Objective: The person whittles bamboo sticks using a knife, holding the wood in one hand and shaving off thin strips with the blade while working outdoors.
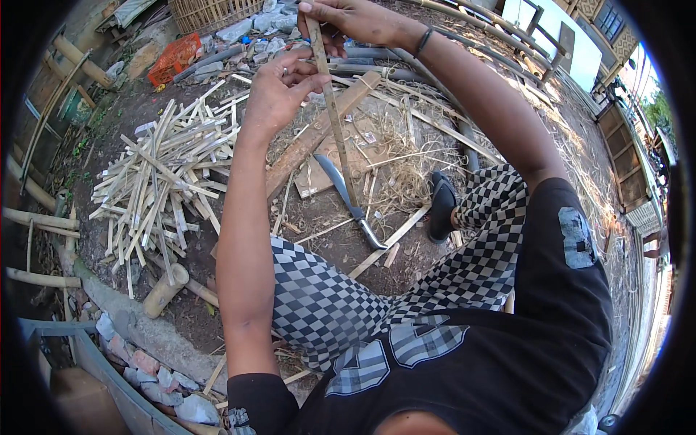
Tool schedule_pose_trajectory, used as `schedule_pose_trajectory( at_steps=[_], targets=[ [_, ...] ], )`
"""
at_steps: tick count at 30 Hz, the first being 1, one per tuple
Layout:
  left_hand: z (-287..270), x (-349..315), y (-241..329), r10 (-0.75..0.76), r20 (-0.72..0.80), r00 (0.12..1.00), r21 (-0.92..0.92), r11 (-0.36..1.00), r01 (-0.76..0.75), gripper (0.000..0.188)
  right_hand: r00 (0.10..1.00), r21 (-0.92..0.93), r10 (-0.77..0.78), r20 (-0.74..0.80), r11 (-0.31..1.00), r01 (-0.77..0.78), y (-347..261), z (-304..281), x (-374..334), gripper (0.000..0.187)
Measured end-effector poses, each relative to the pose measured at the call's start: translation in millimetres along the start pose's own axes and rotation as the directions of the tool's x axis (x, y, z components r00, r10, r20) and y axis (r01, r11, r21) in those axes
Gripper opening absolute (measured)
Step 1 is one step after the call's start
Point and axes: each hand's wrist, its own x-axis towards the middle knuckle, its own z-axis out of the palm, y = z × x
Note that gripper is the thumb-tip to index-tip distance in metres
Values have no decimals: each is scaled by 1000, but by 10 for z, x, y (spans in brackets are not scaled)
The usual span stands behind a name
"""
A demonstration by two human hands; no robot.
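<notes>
A long, narrow bamboo strip (pixel 335 119) slants through the air in front of me, its lower end reaching down over the knife. My left hand (pixel 281 94) pinches the strip a little below its top. Higher up, my right hand (pixel 355 20) is closed around the top end, with some fingers hidden behind it. On the ground below lies a knife (pixel 333 177) with a broad blade and a dark handle, apart from both hands. Beside it are a thick wooden plank (pixel 326 127) and a flat brown board (pixel 312 180).
A big heap of split bamboo sticks (pixel 159 174) lies at the left, near a cut bamboo log (pixel 165 290). Curly shavings (pixel 413 174) surround my sandalled foot (pixel 441 206). Farther off are an orange crate (pixel 174 59), a woven basket (pixel 210 13) and bamboo poles (pixel 500 32).
</notes>
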Motion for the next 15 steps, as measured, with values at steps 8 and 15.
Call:
schedule_pose_trajectory(
  at_steps=[8, 15],
  targets=[
    [-452, -56, -893, -61, -216, 975, 206, 973, 106, 19, 867, 456, 468, -169, 817, -352, 691, 1257, -417, 52],
    [-464, -51, -1254, -88, -267, 960, 211, 966, 147, 17, 325, -292, 945, 36, 321, -901, 1321, 3467, -2344, 75]
  ],
)
